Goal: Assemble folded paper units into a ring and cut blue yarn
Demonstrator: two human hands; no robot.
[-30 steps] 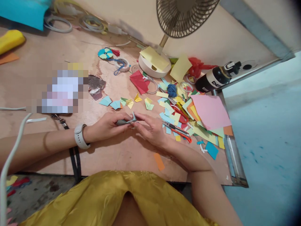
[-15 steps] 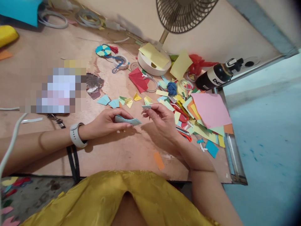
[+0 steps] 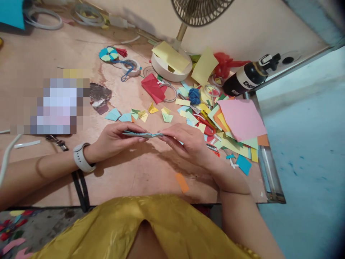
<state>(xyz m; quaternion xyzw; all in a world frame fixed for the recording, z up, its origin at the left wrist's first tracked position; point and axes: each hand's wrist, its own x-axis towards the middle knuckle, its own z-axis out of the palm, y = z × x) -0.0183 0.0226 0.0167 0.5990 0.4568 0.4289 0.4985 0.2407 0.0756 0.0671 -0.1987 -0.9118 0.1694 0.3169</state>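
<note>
Over the near middle of the table, my left hand [image 3: 115, 140] pinches a strip of light blue folded paper [image 3: 134, 134], seen nearly edge-on. My right hand [image 3: 190, 144] closes its thumb and fingers on light blue paper at the right end, where a small piece [image 3: 159, 135] meets the strip. Whether the two are slotted together or only touching, I cannot tell. Just beyond my hands lies a row of small folded papers: a light blue one [image 3: 113, 114], a yellow one [image 3: 152, 108], a green one [image 3: 167, 117] and several more.
Paper scraps, a pink sheet [image 3: 241, 118], blue yarn [image 3: 194, 96] and red-handled scissors [image 3: 205, 126] crowd the right side. Behind stand a fan [image 3: 175, 73] and a black bottle [image 3: 239, 81]. A blurred-out object [image 3: 58, 104] lies left; an orange strip [image 3: 182, 182] lies near the front edge.
My right hand has come left and slightly down, bringing its small light blue piece against the folded paper in my left hand. The view has shifted slightly.
</note>
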